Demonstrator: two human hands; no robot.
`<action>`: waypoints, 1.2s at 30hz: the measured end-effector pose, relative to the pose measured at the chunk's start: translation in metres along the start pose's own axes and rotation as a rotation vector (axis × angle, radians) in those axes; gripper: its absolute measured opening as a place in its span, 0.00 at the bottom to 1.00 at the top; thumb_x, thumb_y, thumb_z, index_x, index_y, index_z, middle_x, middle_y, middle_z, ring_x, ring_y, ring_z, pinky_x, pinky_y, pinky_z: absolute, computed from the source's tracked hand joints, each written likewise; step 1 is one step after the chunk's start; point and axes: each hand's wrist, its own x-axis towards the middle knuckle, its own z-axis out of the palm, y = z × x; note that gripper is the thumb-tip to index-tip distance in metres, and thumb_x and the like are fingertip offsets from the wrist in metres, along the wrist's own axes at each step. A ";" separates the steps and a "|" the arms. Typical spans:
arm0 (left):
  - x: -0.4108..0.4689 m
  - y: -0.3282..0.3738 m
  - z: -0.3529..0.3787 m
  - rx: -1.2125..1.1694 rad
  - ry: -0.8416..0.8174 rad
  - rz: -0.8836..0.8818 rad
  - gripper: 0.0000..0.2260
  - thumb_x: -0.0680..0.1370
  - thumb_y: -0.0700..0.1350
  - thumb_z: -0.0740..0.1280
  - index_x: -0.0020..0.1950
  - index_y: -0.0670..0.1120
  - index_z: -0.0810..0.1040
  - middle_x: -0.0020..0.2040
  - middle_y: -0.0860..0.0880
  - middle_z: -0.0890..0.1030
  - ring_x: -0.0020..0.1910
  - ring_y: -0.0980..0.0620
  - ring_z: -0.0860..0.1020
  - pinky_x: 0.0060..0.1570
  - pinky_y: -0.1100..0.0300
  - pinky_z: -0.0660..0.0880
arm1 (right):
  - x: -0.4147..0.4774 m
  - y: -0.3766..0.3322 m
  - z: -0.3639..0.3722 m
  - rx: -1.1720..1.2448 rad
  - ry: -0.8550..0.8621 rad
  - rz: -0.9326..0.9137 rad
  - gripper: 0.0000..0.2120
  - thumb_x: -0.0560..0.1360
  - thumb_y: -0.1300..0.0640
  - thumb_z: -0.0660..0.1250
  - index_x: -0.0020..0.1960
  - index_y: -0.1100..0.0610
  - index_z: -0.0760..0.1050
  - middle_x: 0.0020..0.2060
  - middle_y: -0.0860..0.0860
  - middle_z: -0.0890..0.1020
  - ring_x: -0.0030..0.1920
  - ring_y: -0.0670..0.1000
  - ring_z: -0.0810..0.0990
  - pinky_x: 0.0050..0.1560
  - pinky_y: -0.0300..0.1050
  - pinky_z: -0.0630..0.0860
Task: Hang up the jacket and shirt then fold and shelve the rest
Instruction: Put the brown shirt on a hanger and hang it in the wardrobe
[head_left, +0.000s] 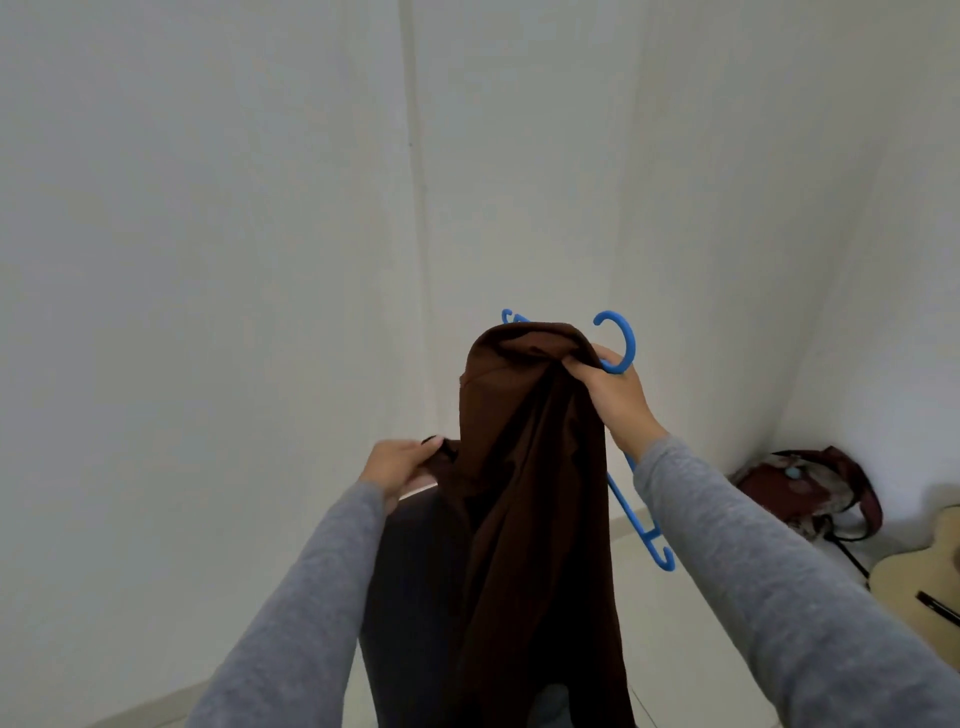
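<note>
- The brown garment (524, 467), shirt or jacket I cannot tell, hangs in front of the person, held up in the air with one shoulder draped over the far end of the blue hanger (621, 343). The near end of the hanger sticks out bare below the right sleeve, so the cloth sits lopsided. It could slide off in a heap if the hanger tips further.
- The right hand (613, 395) has its fingers closed around the hanger's neck and a bunch of cloth together. If that pinch loosens, hanger and cloth could both drop to the floor.
- The left hand (402, 462) grips a fold of the cloth lower down on the left, fingers curled shut on it. A hard tug from here might pull the draped shoulder back off.
- The bag (810, 493) and the guitar (919, 582) rest by the right wall, well apart. They are only a snag risk if the hanger swings wide.
</note>
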 end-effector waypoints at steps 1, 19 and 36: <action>0.000 0.013 0.000 0.016 -0.048 0.041 0.07 0.76 0.41 0.68 0.44 0.37 0.78 0.41 0.43 0.80 0.35 0.54 0.81 0.36 0.64 0.80 | 0.001 0.001 -0.001 -0.025 0.003 0.006 0.05 0.76 0.55 0.66 0.47 0.56 0.79 0.45 0.53 0.82 0.47 0.50 0.80 0.49 0.42 0.76; 0.004 0.094 0.043 0.607 0.287 0.597 0.20 0.79 0.46 0.62 0.29 0.45 0.62 0.28 0.49 0.66 0.31 0.50 0.66 0.32 0.58 0.57 | 0.009 -0.014 0.013 -0.076 0.069 -0.114 0.06 0.75 0.58 0.67 0.42 0.58 0.80 0.29 0.47 0.74 0.28 0.41 0.69 0.31 0.33 0.66; -0.003 0.092 0.074 0.946 0.045 0.425 0.16 0.80 0.44 0.59 0.33 0.42 0.68 0.32 0.48 0.71 0.30 0.54 0.69 0.38 0.60 0.69 | 0.007 -0.093 0.062 0.814 0.326 -0.364 0.04 0.76 0.63 0.65 0.45 0.59 0.79 0.26 0.47 0.69 0.25 0.43 0.62 0.23 0.35 0.59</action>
